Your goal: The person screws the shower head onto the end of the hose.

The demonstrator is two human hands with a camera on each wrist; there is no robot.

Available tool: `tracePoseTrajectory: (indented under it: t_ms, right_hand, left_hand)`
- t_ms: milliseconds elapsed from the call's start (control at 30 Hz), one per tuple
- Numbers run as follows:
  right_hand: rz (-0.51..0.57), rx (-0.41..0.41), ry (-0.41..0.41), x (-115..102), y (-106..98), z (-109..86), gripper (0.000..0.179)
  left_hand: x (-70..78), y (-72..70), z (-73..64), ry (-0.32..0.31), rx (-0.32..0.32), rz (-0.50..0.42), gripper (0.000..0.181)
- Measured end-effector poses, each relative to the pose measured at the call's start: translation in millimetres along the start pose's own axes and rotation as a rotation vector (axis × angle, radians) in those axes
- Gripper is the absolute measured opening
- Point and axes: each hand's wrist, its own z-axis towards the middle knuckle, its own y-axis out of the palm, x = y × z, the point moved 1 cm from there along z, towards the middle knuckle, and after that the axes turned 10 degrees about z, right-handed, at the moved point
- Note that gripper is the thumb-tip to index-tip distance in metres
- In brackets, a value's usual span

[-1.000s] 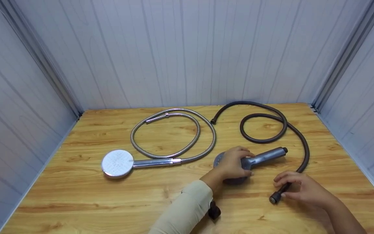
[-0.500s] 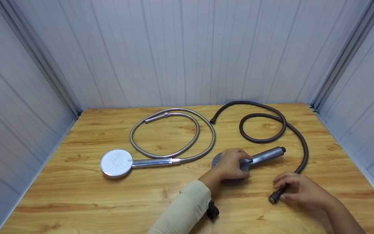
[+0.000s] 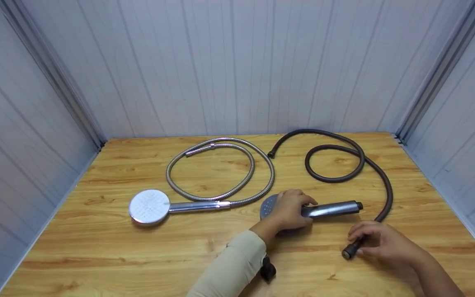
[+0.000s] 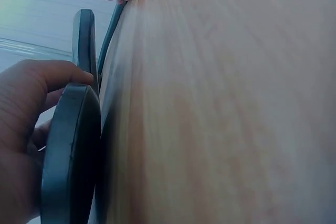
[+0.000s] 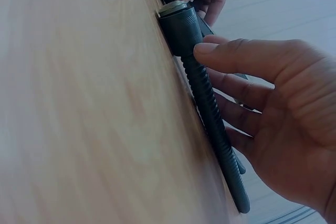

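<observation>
My left hand (image 3: 291, 209) grips a dark grey shower head (image 3: 330, 209) from above, across its round face. Its handle points right, and the edge of the disc (image 4: 68, 150) stands close over the table in the left wrist view. With thumb and fingers my right hand (image 3: 386, 242) pinches a black shower hose (image 3: 388, 194) near its end. In the right wrist view the thumb lies at the hose's connector nut (image 5: 181, 30). That nut is a short way in front of the handle's threaded end (image 3: 359, 205), the two being apart.
A chrome shower head (image 3: 150, 207) with its silver hose (image 3: 272, 169) coiled behind it lies on the left of the wooden table (image 3: 138, 260). The black hose's other end (image 3: 271, 154) lies at the back. Pale panel walls (image 3: 237, 66) enclose the back and sides.
My left hand has turned the dark shower head so its handle swings toward me, and shifted it slightly left. The right hand and black hose have stayed nearly still.
</observation>
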Motion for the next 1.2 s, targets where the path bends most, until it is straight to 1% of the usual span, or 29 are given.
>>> tracePoseTrajectory:
  t_ms: [133, 267, 400, 533, 700, 900, 1033, 1100, 1133, 1200]
  right_hand:
    - [0.007, -0.01, -0.054, 2.3, 0.7, 0.1, 0.024]
    - [-0.001, -0.018, -0.039, 2.6, 1.9, 2.0, 0.023]
    - [-0.032, -0.018, -0.033, 3.7, 2.3, 2.3, 0.022]
    - [-0.067, -0.024, -0.028, 3.5, 2.9, 2.6, 0.022]
    - [-0.125, -0.03, -0.037, 1.8, 5.0, 3.9, 0.021]
    - [-0.162, -0.023, -0.039, 0.7, 7.7, 6.2, 0.02]
    - [-0.179, 0.004, -0.068, -0.5, 8.9, 6.9, 0.019]
    - [-0.161, 0.016, -0.056, -2.2, 8.7, 7.1, 0.019]
    - [-0.144, 0.02, -0.036, -3.4, 8.4, 7.2, 0.019]
    - [-0.102, 0.025, 0.028, -5.9, 7.2, 7.1, 0.019]
  left_hand:
    - [-2.5, 1.7, 0.2, -0.021, -0.002, 0.016, 0.039]
    - [-4.1, 2.7, 1.4, -0.049, -0.053, 0.015, 0.044]
    - [-3.0, 4.2, 2.8, -0.043, -0.079, 0.007, 0.047]
    - [-1.8, 5.5, 3.4, -0.052, -0.069, 0.012, 0.047]
    - [-1.3, 5.1, 3.9, -0.078, -0.054, 0.002, 0.048]
    - [0.4, 3.9, 4.9, -0.095, -0.039, -0.049, 0.049]
    - [1.9, 2.9, 4.4, -0.088, -0.013, -0.092, 0.048]
    - [2.0, 2.7, 3.8, -0.083, -0.002, -0.109, 0.046]
    - [2.0, 2.3, 3.2, -0.081, 0.001, -0.118, 0.046]
    - [1.4, 2.6, 2.5, -0.084, -0.003, -0.126, 0.045]
